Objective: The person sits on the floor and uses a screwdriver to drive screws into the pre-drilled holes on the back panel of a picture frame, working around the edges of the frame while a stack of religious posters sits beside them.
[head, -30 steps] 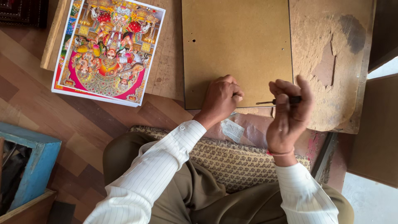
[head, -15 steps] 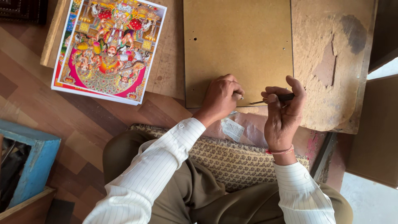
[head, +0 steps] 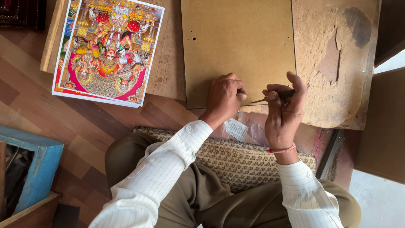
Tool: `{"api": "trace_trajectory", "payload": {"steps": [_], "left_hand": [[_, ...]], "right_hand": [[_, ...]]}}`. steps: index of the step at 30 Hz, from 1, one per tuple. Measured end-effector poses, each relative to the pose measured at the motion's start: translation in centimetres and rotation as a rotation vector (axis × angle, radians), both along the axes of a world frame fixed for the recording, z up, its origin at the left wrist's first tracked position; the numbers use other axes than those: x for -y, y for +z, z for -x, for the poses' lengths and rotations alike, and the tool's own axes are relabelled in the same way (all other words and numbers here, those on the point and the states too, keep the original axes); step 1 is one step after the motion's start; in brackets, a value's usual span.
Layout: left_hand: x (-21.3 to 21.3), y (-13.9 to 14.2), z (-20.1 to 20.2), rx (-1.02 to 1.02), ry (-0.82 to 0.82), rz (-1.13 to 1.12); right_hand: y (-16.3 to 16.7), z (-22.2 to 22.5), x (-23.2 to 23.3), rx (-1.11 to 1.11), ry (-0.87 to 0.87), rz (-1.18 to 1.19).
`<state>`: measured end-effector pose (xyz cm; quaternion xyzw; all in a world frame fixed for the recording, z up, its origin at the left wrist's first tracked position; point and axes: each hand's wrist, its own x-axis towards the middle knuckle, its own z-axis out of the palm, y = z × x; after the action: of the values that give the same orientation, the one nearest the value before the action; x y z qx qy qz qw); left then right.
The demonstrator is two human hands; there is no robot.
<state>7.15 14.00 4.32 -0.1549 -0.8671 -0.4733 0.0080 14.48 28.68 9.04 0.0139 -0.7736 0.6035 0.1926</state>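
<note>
On the worn wooden tabletop (head: 337, 63), seen from the head camera, lies one flat tan hardboard panel (head: 238, 42), plain and smooth, with a few small holes near its left edge and one dot near its right edge. Its lower edge sits just under the hands. The left hand (head: 223, 99) is curled into a loose fist, knuckles resting on the panel's lower edge; whether it pinches anything inside cannot be told. The right hand (head: 284, 109) is closed around one thin dark tool (head: 274, 96), held between thumb and fingers, its fine metal tip pointing toward the left hand just above the panel's lower right corner.

Left of the panel, partly over the tabletop's edge, lies a small stack of colourful printed pictures (head: 107, 48) with pink and gold figures; how many sheets it holds cannot be told. Below the hands, a patterned woven mat (head: 249, 162) covers the person's lap, with one small paper scrap (head: 236, 128) and clear plastic above it. One blue-painted wooden box (head: 36, 169) stands on the wood-pattern floor (head: 63, 114) at lower left. Nothing blocks the panel's upper surface.
</note>
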Motion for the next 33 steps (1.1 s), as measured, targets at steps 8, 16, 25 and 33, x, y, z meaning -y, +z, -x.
{"api": "trace_trajectory", "payload": {"steps": [8, 16, 25, 33], "left_hand": [[-0.6, 0.0, 0.2, -0.055, 0.044, 0.003], [-0.1, -1.0, 1.1, -0.010, -0.024, -0.122], [0.2, -0.6, 0.4, -0.065, -0.068, -0.111], [-0.4, -0.2, 0.0, -0.030, -0.033, -0.059]], "right_hand": [[0.5, 0.0, 0.9, 0.001, -0.020, -0.218], [0.3, 0.1, -0.2, -0.009, -0.005, -0.318], [0.5, -0.2, -0.3, -0.148, -0.039, -0.345], [-0.2, -0.2, 0.1, -0.227, -0.017, -0.426]]}}
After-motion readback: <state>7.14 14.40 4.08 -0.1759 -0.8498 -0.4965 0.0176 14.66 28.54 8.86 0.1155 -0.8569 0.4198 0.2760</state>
